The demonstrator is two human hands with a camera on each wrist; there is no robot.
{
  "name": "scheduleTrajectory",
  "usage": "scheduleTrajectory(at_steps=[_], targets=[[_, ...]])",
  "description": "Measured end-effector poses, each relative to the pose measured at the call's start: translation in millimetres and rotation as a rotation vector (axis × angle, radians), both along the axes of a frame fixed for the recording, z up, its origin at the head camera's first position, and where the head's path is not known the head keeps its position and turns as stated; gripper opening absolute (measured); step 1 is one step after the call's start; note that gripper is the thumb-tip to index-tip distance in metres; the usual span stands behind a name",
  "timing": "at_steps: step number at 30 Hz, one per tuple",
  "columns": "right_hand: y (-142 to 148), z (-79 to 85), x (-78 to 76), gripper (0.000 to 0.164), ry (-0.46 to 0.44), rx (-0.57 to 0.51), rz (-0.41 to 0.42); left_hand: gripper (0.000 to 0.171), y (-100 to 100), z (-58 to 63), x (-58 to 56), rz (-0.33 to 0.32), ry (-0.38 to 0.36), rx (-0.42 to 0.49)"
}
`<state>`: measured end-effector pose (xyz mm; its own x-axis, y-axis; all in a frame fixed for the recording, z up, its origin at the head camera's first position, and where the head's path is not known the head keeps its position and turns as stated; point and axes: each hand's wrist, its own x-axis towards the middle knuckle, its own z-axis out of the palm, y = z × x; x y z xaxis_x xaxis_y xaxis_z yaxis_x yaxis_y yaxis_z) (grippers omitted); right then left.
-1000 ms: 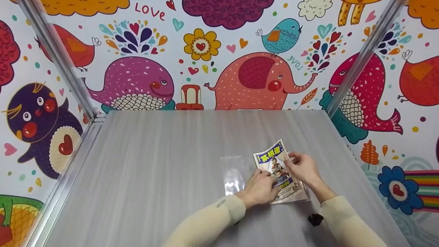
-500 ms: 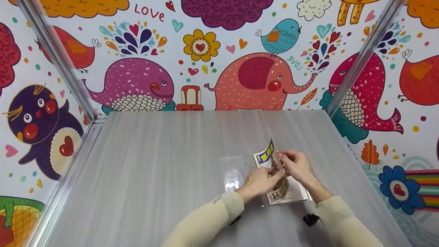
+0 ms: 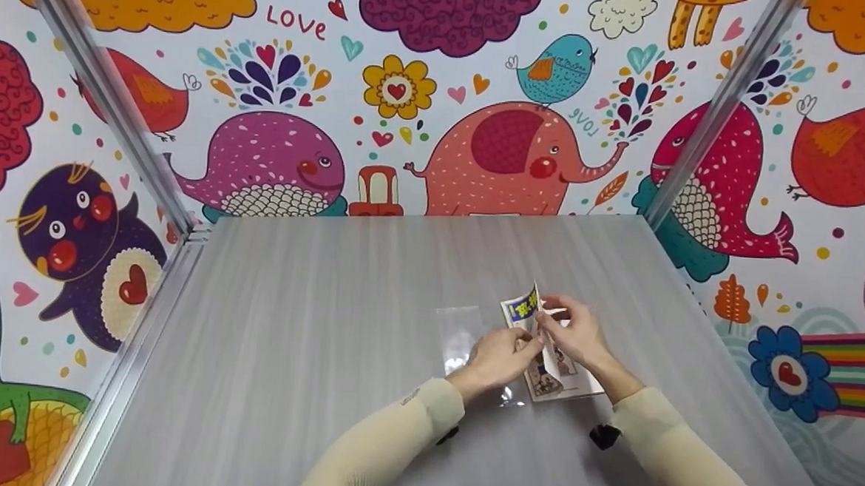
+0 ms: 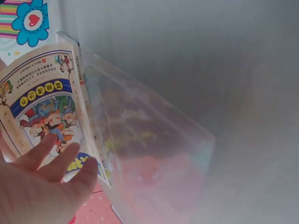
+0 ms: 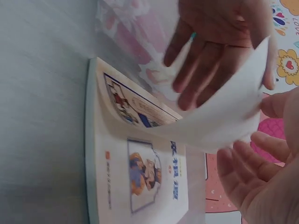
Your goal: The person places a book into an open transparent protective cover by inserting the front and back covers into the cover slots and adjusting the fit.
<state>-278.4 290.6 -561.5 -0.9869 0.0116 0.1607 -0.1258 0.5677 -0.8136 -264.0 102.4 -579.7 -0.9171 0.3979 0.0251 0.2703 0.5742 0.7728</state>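
Note:
A thin paperback book (image 3: 579, 384) lies on the table with its illustrated front cover (image 3: 521, 311) raised and bent leftward. My right hand (image 3: 577, 333) pinches the cover's free edge; in the right wrist view its thumb and fingertips meet the cover's white inner side (image 5: 219, 121). My left hand (image 3: 497, 359) is at the book's left side, its fingers (image 4: 60, 161) fairly straight against the outside of the cover. A printed page with a cartoon figure (image 5: 145, 175) shows beneath. Left of the book lies a clear plastic sleeve (image 3: 459, 337), partly hidden by my left hand.
The grey wood-grain table (image 3: 302, 325) extends left of and beyond the book. Cartoon-printed walls (image 3: 384, 40) and metal posts (image 3: 107, 100) border it. A small black object (image 3: 604, 436) sits at my right cuff.
The cover lay nearly flat and has been lifted and folded leftward, exposing the page below. Both hands have shifted slightly left.

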Motion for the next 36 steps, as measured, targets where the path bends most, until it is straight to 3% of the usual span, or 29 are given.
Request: scheduleTrajectory(at_steps=[8,11,14,18,19,21,27,36], targets=[[-15.8,-12.6,1.5,0.053,0.069,0.147,0.001,0.047,-14.5,-2.0,-1.5,0.054,0.235,-0.1],[-20.1,-18.4,1.4,0.055,0.106,0.161,0.007,0.051,-19.8,-7.1,-1.8,0.098,0.248,-0.212],[-10.4,-51.4,-15.0,0.057,0.161,0.176,0.021,0.065,-25.5,-15.7,-3.8,0.146,0.189,-0.313],[11.3,-111.7,-45.0,0.064,0.218,0.254,0.048,0.088,-31.9,-28.8,-6.0,0.198,0.103,-0.401],[14.7,-122.7,-49.7,0.066,0.226,0.274,0.051,0.092,-33.2,-31.4,-6.1,0.205,0.093,-0.422],[15.4,-129.5,-51.1,0.07,0.221,0.293,0.068,0.097,-35.1,-36.5,-6.8,0.21,0.083,-0.457],[3.3,-126.2,-44.9,0.075,0.174,0.34,0.074,0.101,-39.1,-45.7,-6.3,0.174,0.056,-0.482],[-18.4,-100.2,-22.6,0.076,0.182,0.342,0.108,0.102,-41.9,-64.2,-5.7,0.165,0.024,-0.551]])
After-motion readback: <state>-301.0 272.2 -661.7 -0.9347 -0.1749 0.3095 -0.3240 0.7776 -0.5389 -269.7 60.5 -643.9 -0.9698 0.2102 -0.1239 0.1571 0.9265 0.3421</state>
